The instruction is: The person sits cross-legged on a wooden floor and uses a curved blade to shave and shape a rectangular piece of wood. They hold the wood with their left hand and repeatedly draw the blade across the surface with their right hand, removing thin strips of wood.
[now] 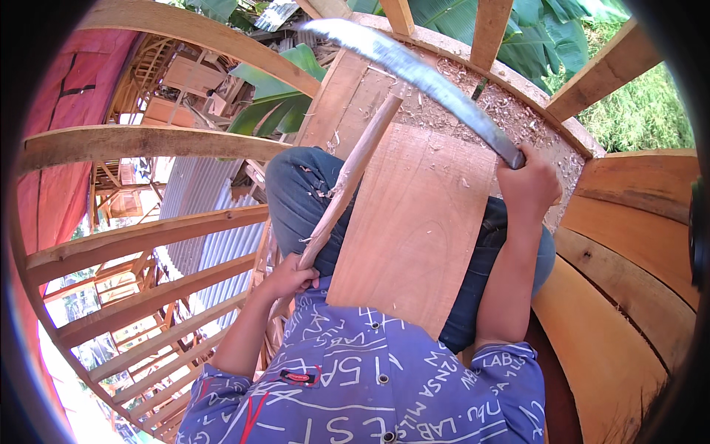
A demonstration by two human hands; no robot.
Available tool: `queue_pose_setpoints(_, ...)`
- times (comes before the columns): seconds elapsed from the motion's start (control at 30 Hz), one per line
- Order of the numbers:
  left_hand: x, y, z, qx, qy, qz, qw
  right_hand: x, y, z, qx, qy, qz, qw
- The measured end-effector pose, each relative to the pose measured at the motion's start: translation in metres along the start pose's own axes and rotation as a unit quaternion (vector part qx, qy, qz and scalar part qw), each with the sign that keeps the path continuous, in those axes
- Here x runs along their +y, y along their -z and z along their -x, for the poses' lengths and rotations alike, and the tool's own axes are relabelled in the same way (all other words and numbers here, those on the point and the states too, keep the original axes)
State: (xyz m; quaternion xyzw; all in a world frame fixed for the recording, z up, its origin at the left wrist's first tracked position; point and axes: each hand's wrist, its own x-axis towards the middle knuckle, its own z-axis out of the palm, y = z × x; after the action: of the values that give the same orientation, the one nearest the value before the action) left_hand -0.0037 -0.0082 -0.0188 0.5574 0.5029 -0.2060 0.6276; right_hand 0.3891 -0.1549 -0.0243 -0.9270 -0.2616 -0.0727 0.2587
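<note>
My right hand [529,185] grips the handle of a long curved steel blade [414,70] that rises up and to the left above a wooden plank. My left hand [290,277] holds the lower end of a thin pale wooden stick [347,177]. The stick slants up to the right, its tip resting near the shavings on the plank [414,222]. The plank lies between my knees, which are in dark jeans.
Wood shavings [510,111] cover the far end of the plank. Curved wooden ribs [140,140] and planks [629,296] of a boat-like hull surround me. Corrugated metal sheets [196,214] lie below on the left. Green leaves [562,29] show beyond the frame.
</note>
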Motion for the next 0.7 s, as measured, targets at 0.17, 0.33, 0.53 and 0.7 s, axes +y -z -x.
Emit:
queue_pose_setpoints(0.17, -0.004, 0.001, 0.001, -0.002, -0.001, 0.034, 0.999, 0.008, 0.002, -0.001, -0.033, -0.095, -0.075, 0.992)
queue_pose_setpoints(0.33, 0.003, 0.002, 0.002, -0.002, 0.016, 0.024, 1.000, -0.020, 0.002, 0.017, -0.055, 0.062, -0.120, 0.989)
queue_pose_setpoints(0.53, 0.003, 0.005, 0.003, -0.022, 0.044, 0.043, 0.998, -0.030, -0.008, 0.026, -0.035, 0.167, -0.043, 0.984)
queue_pose_setpoints(0.7, -0.005, 0.003, 0.001, -0.016, -0.010, 0.019, 1.000, 0.015, -0.003, -0.002, 0.011, -0.043, 0.008, 0.999)
